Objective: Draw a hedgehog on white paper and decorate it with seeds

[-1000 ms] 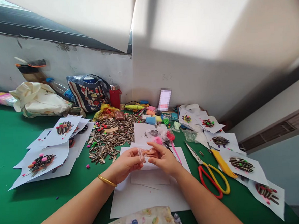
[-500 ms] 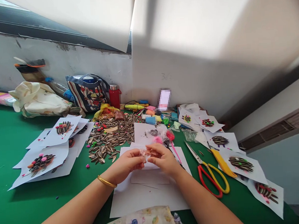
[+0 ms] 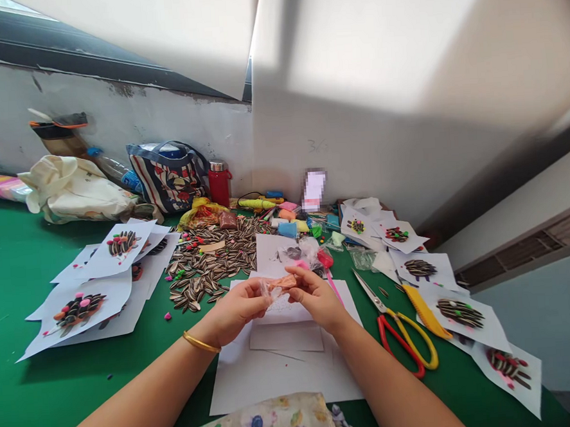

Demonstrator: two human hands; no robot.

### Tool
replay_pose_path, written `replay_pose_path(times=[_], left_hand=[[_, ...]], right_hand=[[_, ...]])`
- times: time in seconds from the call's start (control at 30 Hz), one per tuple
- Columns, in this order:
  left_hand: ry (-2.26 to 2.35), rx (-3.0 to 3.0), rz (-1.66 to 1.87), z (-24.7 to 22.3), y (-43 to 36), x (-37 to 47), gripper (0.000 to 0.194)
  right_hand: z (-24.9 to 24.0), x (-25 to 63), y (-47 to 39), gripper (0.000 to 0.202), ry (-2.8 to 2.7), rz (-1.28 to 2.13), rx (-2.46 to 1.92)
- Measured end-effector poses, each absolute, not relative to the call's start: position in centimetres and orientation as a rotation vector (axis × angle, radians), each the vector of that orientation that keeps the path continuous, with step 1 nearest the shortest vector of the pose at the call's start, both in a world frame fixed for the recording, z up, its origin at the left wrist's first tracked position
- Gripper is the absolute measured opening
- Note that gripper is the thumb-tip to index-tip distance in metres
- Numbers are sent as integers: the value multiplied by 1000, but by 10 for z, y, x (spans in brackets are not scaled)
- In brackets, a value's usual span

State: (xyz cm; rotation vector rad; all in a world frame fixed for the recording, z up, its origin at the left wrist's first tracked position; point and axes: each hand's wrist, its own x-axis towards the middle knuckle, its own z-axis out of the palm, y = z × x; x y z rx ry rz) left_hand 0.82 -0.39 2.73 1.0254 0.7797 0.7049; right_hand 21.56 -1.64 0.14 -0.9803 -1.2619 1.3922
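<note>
Above the white paper (image 3: pixel 285 381), both hands are close together. My left hand (image 3: pixel 240 309) pinches a clear plastic wrapper (image 3: pixel 271 291) at its left side. An orange-brown soft lump (image 3: pixel 284 282) shows at the wrapper, and my right hand (image 3: pixel 314 295) grips its right end between thumb and fingers. Just behind the hands lie small bags with pink, red and dark lumps (image 3: pixel 324 258). A pile of striped sunflower seeds (image 3: pixel 196 264) spreads behind my left hand.
Scissors (image 3: pixel 399 335) with red and yellow handles lie right of the paper, beside a yellow serrated tool (image 3: pixel 426 311). Cards with seed figures lie at left (image 3: pixel 81 310) and right (image 3: pixel 465 312). A red bottle (image 3: pixel 219 184) and bags stand along the wall.
My hands have moved slightly apart, and more of the orange-brown lump shows between them. The left hand has shifted a little left, the right hand a little right.
</note>
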Motion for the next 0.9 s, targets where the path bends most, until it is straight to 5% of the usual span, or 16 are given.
replay_pose_path(times=[0.27, 0.5, 0.63, 0.9], left_hand=[[752, 962, 711, 30, -10, 16, 50], [806, 1009, 711, 27, -13, 19, 53], [763, 1003, 687, 28, -12, 19, 39], [795, 935, 720, 33, -9, 17, 22]], right_hand=[[8, 208, -24, 89, -1240, 1529, -946], [10, 204, -24, 61, -1224, 1438, -1030], [9, 204, -25, 34, -1267, 1367, -1084], [6, 211, -22, 47, -1307, 1361, -995]])
